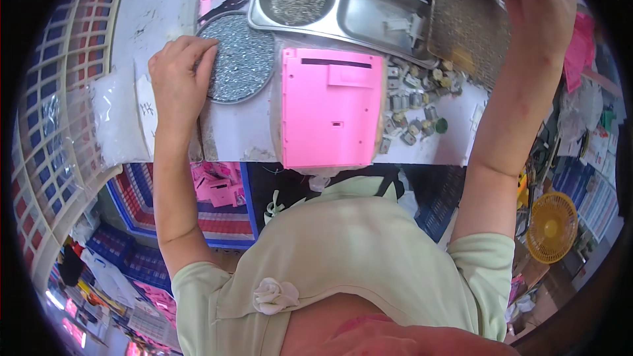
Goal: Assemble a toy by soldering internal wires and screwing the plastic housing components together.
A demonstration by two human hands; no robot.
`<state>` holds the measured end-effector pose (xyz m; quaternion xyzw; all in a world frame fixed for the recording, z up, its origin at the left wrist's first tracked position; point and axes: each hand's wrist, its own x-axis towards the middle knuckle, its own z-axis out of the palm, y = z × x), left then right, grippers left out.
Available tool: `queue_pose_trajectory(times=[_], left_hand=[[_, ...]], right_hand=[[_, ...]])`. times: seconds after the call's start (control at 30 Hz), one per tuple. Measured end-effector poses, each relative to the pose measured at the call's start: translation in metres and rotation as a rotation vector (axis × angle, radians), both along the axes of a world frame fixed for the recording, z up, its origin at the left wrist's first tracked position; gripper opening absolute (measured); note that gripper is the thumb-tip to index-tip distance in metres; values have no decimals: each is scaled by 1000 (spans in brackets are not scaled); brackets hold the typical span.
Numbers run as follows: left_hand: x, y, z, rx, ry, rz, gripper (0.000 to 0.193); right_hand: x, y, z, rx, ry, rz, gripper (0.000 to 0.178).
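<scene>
The pink plastic casing (333, 145) looks light and stiff, probably slick on its flat face; its 2 long sides seem the best hold. It lies at the near edge of the tabletop (234, 130), to the right of the left hand (177, 65) and well apart from the right hand (541, 6). The left thumb and forefinger are drawn together at the round dish (229, 101); how the right fingers stand, I cannot tell.

Me: pale-grn shirt (343, 244), short slvs (484, 260), w/ whitish flower (273, 295) nr neckline, L side. My forearms (175, 191) bare.
</scene>
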<state>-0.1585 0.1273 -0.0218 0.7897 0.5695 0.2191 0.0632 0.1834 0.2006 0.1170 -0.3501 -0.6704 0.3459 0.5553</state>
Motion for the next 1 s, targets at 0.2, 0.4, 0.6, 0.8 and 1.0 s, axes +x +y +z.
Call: queue_pose_trajectory(times=[0.2, 0.4, 0.6, 0.8, 1.0], left_hand=[[1, -3, -13, 0, -73, 48, 9], [4, -1, -14, 45, -72, 0, 14], [-4, -1, -14, 38, -44, -77, 18], [6, -22, 16, -101, -256, -140, 11], [33, -43, 25, 14, -263, -226, 9]], right_hand=[[-47, -26, -60, -240, 428, 705, 30], [-89, -57, -79, -166, 347, 624, 24], [-98, -64, -81, -230, 204, 532, 23], [-85, -58, -72, -173, 296, 584, 22], [-78, -61, -64, -179, 401, 623, 22]])
